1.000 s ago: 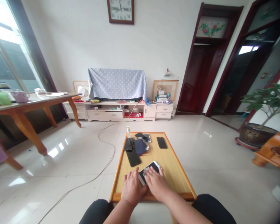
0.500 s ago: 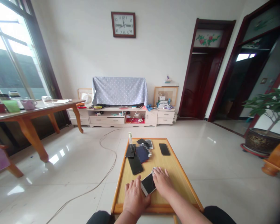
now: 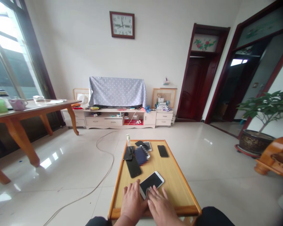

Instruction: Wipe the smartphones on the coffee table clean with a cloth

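A white smartphone (image 3: pixel 153 179) with a dark screen lies slanted on the small wooden table (image 3: pixel 176 188). My left hand (image 3: pixel 132 197) grips its lower left edge, thumb at the near end and fingers along the side. My right hand (image 3: pixel 159 201) presses a small crumpled whitish wipe (image 3: pixel 148 190) onto the lower part of the screen, and its fingertips partly cover the wipe. Beyond the hands lie a large black phone (image 3: pixel 133 169), another black phone (image 3: pixel 162 151) to the right, and a blurred dark blue item (image 3: pixel 141 155).
At the table's far left stands a clear pump bottle (image 3: pixel 128 141) beside a black device (image 3: pixel 127 154). A white phone (image 3: pixel 147 145) lies at the far edge. A cable (image 3: pixel 96 188) runs across the floor; a potted plant (image 3: pixel 256 138) stands at right.
My right hand has slid with the wipe from the phone's far end down to its near end, uncovering the upper screen. My left hand stays on the phone. The view has shifted slightly right.
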